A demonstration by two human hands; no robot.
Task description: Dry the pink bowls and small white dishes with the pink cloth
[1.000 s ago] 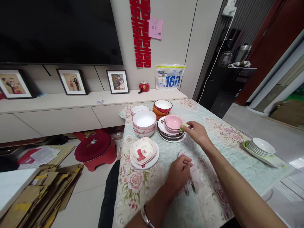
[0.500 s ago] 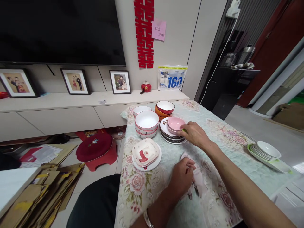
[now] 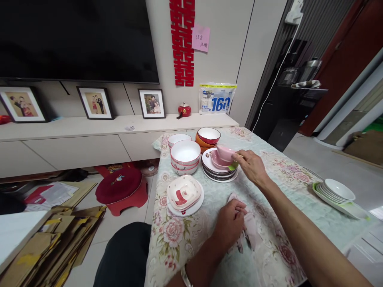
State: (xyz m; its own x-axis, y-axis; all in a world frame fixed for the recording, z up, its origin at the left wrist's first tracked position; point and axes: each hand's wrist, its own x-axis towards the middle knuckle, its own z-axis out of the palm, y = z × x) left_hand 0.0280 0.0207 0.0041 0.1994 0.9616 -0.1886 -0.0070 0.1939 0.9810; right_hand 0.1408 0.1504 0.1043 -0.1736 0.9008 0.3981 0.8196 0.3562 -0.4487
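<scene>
My right hand (image 3: 249, 165) is closed on the edge of a small pink bowl (image 3: 225, 152), which is tilted up. Beneath it, a second pink bowl (image 3: 218, 162) with a green leaf-shaped tip sits on a stack of dark-rimmed white plates (image 3: 209, 171). My left hand (image 3: 229, 220) lies low over the table, fingers curled on a pale pink cloth (image 3: 251, 229). Left of that hand is a square cartoon dish (image 3: 184, 192) on a white round plate (image 3: 200, 202).
White red-rimmed bowls (image 3: 185, 153) stand stacked beside orange and red bowls (image 3: 208, 136). At the table's right, small white dishes (image 3: 338, 189) rest on a long green-edged plate (image 3: 356, 211). A floral tablecloth (image 3: 176, 243) covers the table. A red stool (image 3: 119, 189) stands left.
My right hand has lifted and tilted the upper pink bowl, uncovering the one below with its green tip. The left hand has stayed on the cloth.
</scene>
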